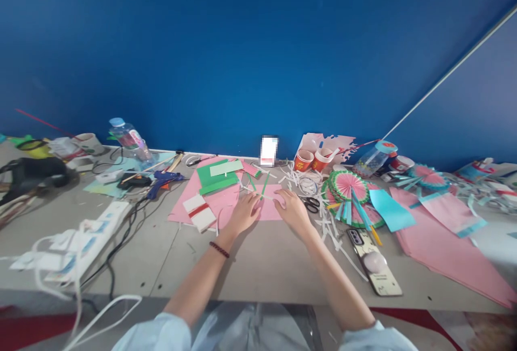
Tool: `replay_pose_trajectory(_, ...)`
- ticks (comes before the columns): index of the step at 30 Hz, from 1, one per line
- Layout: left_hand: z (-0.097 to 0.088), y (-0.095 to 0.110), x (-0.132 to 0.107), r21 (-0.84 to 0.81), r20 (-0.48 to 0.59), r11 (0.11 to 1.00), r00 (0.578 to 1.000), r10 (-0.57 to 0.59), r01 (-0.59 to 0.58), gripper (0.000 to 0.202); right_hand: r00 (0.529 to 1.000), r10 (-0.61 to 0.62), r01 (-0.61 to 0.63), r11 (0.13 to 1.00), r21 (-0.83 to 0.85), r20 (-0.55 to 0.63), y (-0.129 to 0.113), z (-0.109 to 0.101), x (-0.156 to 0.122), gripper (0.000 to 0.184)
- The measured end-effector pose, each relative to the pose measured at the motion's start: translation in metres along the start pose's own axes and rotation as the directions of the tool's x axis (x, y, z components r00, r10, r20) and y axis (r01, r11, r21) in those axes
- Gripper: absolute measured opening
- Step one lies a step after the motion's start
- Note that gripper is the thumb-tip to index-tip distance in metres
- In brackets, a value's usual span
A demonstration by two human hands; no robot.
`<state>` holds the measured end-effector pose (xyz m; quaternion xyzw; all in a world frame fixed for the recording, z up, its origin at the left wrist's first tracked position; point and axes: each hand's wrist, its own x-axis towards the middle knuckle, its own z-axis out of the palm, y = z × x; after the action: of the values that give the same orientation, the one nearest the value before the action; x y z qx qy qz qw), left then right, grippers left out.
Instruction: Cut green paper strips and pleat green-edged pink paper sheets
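My left hand (243,213) and my right hand (294,210) rest side by side on a small pink paper piece (270,208) in the middle of the grey table (258,265). The fingers of both hands are curled and press down on the paper's near edge. A thin green strip (264,185) lies just beyond my fingertips. A dark bead bracelet (219,249) circles my left wrist. Larger pink sheets (220,200) with green paper (216,178) on top lie to the left of my hands.
Black scissors (311,204) and white paper trimmings lie right of my right hand. A phone (374,261) lies near the front right. Pleated pink-green fans (347,187), red cups (304,160), a blue glue gun (163,180), a bottle (129,138) and a power strip (97,235) surround them.
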<state>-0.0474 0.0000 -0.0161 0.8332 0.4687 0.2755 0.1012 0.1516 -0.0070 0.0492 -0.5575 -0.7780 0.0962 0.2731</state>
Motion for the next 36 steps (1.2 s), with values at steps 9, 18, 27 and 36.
replay_pose_trajectory(9,0.001,0.0,0.003,0.022,0.048,0.999,0.999,-0.025,0.024,0.04,0.895,0.443,-0.424,0.822,-0.381,-0.039,0.066,-0.003,0.028,0.03)
replay_pose_trajectory(18,0.003,-0.003,0.003,-0.023,-0.009,1.0,1.0,-0.004,0.004,0.041,0.892,0.441,-0.445,0.82,-0.361,-0.099,0.079,0.002,0.023,0.023)
replay_pose_trajectory(27,0.004,-0.012,0.005,-0.314,-0.168,0.943,0.971,-0.173,0.113,0.051,0.836,0.313,-0.411,0.902,-0.135,-0.45,0.084,-0.016,0.022,0.024)
replay_pose_trajectory(36,-0.024,0.01,0.012,-0.47,-0.249,0.882,0.953,-0.174,0.038,0.028,0.891,0.29,-0.112,0.886,0.449,-0.35,0.041,-0.032,0.002,0.025)
